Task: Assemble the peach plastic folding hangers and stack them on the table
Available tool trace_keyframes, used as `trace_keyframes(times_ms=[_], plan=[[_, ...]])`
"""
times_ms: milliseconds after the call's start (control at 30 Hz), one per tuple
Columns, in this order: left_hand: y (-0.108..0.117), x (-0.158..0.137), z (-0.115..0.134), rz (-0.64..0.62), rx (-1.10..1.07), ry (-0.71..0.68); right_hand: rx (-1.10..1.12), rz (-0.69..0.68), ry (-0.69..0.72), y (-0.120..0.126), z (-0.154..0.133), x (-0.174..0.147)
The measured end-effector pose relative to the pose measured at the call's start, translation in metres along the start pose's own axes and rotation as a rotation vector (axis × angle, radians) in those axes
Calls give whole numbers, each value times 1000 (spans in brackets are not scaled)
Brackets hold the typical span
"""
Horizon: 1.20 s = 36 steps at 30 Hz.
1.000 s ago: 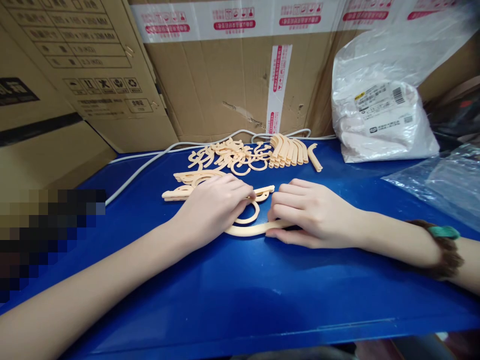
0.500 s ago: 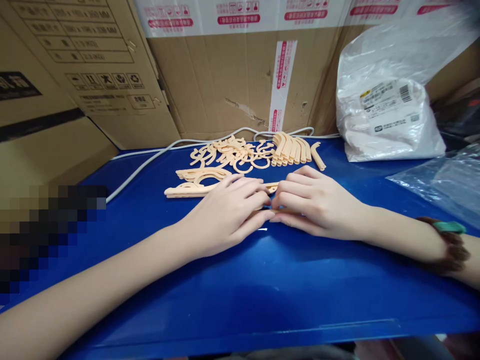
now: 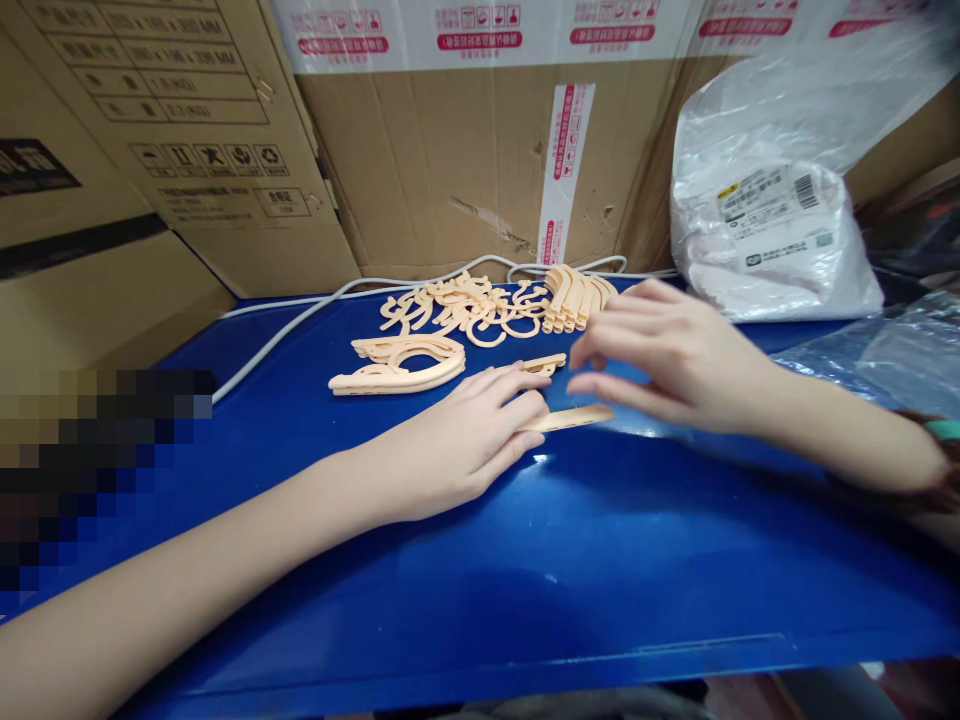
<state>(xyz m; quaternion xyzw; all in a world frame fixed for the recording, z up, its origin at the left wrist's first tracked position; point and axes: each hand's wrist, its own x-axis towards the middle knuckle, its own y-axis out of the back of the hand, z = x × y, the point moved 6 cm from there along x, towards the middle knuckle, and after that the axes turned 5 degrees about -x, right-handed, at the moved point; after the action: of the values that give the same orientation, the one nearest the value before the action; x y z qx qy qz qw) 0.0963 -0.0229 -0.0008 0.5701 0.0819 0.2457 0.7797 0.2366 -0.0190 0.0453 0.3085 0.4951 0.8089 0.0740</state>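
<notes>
My left hand [image 3: 487, 430] rests low over the blue table, its fingers closed on a beige plastic hanger arm [image 3: 574, 418]. The free end of that arm sticks out to the right; the rest is hidden under the fingers. Just beyond, another beige hanger piece [image 3: 553, 363] lies partly covered by the same hand. My right hand [image 3: 652, 350] hovers to the right with fingers apart and nothing in them, near a stack of curved hanger arms [image 3: 574, 298]. Left of my left hand lie folded hangers [image 3: 397, 380] with rounded middles.
A heap of beige hooks and small parts [image 3: 457, 305] lies at the back of the table [image 3: 450, 600]. Behind it run a white cable [image 3: 285, 345] and a cardboard box [image 3: 450, 170]. A white plastic bag [image 3: 780, 230] stands back right, with clear plastic wrap [image 3: 885, 360] in front.
My right hand has let go of the hanger arm and moved right and back, its fingers opening. My left hand stays on the piece, nearly in place.
</notes>
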Motion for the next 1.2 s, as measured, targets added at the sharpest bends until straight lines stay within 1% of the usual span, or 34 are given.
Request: trace_keyframes(times_ms=[67, 133, 200, 267, 367, 433, 600, 967, 1100, 1200], plan=[[1, -1, 1, 14, -3, -2, -68, -28, -152, -1, 28, -5], [2, -1, 2, 27, 3, -6, -136, -78, -257, -7, 55, -12], [2, -2, 2, 33, 3, -5, -192, -123, -294, -18, 74, -19], [3, -2, 2, 37, -9, 0, -232, -140, -333, -29, 83, -24], [4, -2, 1, 41, -18, 1, -191, -169, -331, -42, 80, -26], [4, -1, 1, 36, -13, -2, -169, -185, -320, -47, 75, -26], [1, -1, 2, 21, 8, -1, -177, -201, -345, -48, 77, -28], [3, -2, 1, 24, 1, 2, -166, -158, -322, -50, 74, -27], [3, -2, 1, 35, -5, -6, -121, -151, -312, -52, 72, -26], [3, -2, 2, 32, -16, -4, -74, -159, -293, -54, 68, -20]])
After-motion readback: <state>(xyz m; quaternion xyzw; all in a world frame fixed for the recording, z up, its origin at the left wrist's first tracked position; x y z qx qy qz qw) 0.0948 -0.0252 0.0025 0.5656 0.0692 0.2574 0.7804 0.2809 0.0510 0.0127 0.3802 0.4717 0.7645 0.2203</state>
